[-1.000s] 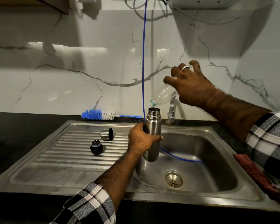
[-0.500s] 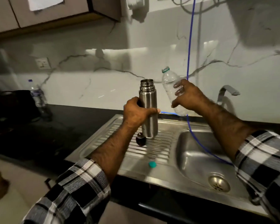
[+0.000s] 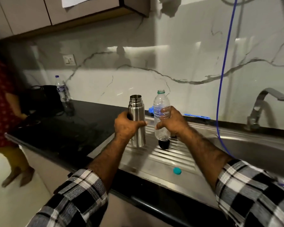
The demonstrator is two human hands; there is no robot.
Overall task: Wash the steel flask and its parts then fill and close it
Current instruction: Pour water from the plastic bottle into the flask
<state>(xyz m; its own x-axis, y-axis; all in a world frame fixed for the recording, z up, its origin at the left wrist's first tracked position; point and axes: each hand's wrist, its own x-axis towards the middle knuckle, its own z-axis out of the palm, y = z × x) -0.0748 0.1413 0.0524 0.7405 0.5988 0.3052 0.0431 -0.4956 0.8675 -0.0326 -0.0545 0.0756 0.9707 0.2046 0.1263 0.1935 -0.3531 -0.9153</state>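
The cylindrical brushed-steel flask [image 3: 137, 122] stood upright in the air above the ribbed steel drainboard [image 3: 170, 157], its long axis vertical and its open threaded mouth pointing up. The left hand [image 3: 126, 127] wrapped its fingers around the flask's middle. Just beside it, the right hand [image 3: 171, 122] grasped a clear, uncapped plastic water bottle [image 3: 160, 115], also upright with its green-ringed neck on top. Below the bottle, a black rounded stopper [image 3: 164, 144] rested on the drainboard, and a small teal bottle cap [image 3: 177, 171] lay nearer the front edge. A blue bottle brush [image 3: 195, 115] lay along the back of the black counter [image 3: 75, 128].
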